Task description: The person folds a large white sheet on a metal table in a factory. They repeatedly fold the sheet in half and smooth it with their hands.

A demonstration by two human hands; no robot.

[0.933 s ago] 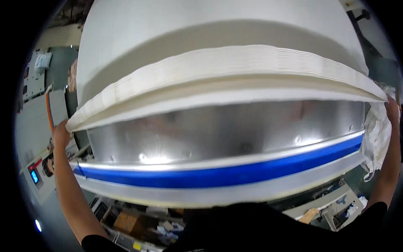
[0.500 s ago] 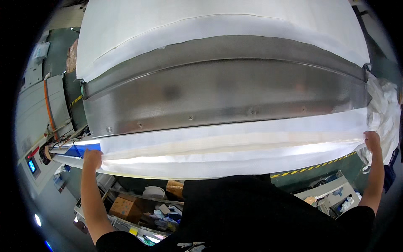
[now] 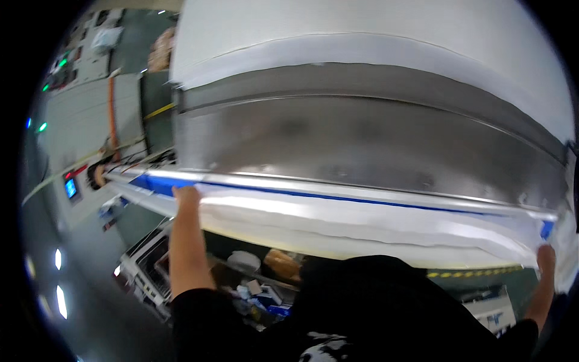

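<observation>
White cloth [image 3: 350,220] stretches across the front of a large machine, lying in long, loose folds over a blue band [image 3: 155,184]. Most of the band is covered: it shows broad at the left, thins to a narrow line along the cloth's upper edge, and reappears as a small patch near the right end.

Beyond the cloth is a bare metal panel [image 3: 362,142] with a row of small round marks along its lower part, and past that a broad white sheet [image 3: 386,21] with a curved near edge. To the left are an orange tube [image 3: 111,111], a lit blue display [image 3: 70,187] and a brown bundle [image 3: 160,51] on the floor. Under the near edge sit a round white container [image 3: 244,261], a brown object [image 3: 282,264] and assorted clutter. Yellow-and-black tape [image 3: 473,274] marks the floor at the right. A dark shirt [image 3: 368,301] blocks the view of the middle of the lower area.

The cloth lies between the 2 hands, which are spread well apart. The left hand [image 3: 187,194] is closed on its left end, just beside the exposed blue; the right hand [image 3: 546,256] pinches its far right end, below the blue patch. Fingertips are too blurred to make out on either side.
</observation>
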